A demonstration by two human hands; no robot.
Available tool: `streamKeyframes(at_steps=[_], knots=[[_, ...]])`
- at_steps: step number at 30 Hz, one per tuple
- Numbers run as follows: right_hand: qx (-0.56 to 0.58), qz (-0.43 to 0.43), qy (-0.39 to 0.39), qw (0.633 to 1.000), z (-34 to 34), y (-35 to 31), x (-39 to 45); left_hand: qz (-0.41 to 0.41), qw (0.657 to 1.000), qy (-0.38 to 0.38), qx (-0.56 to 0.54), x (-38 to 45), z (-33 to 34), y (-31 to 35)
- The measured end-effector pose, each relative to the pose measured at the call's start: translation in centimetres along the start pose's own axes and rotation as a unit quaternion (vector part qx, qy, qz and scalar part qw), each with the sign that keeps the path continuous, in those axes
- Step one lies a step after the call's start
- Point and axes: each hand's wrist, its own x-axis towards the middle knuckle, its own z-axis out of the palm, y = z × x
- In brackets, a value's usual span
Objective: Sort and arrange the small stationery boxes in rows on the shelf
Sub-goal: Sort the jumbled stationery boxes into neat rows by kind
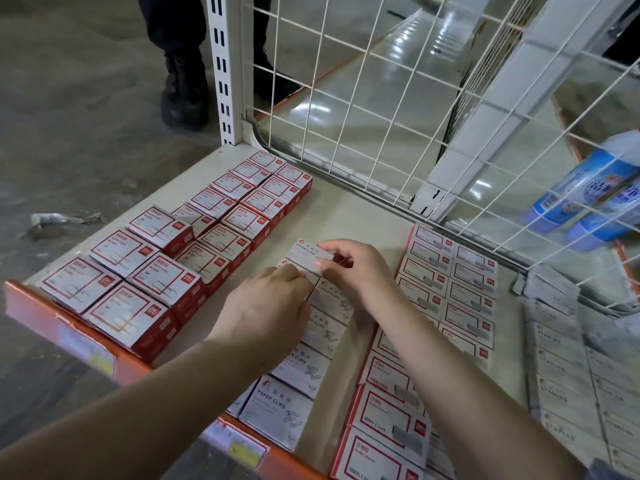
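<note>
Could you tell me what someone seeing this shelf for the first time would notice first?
Probably the two hands at the centre: the right hand pinches a white paper clip box at the far end of the middle row, while the left hand rests on that row. Next come the red-and-white boxes in neat rows on the left of the shelf, then the wire mesh back panel.

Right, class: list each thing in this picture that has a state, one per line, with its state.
Paper-clip box: closed, pinched by right hand at the row's far end.
Left hand: resting on the grey row.
Red-bordered boxes: closed, in rows.
Staple boxes: closed, in rows.
Shelf: partly filled.
</note>
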Motion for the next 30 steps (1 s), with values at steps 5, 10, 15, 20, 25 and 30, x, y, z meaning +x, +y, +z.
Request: streamKeyframes(at_steps=[5,10,15,20,25,30], knots=[[0.016,0.003,-0.002,1.0,0.0,0.0,0.1,0.003,1.0,0.001,-0.002,0.0,0.0,0.0],[0.023,0.008,-0.002,1.0,0.1,0.1,0.2,0.008,1.0,0.003,-0.008,-0.1,0.0,-0.1],[0.031,0.01,-0.003,0.999,0.2,0.3,0.3,0.015,1.0,0.011,-0.018,-0.1,0.1,-0.2],[0.033,0.014,-0.006,0.999,0.2,0.3,0.4,0.018,0.999,0.016,-0.021,-0.2,0.1,-0.3],[0.028,0.008,-0.004,1.0,0.1,0.1,0.3,0.025,1.0,0.006,-0.012,-0.1,0.0,-0.1],[0.013,0.008,0.026,1.0,-1.7,0.7,-0.8,0.013,1.0,0.005,0.0,0.0,0.0,0.8]])
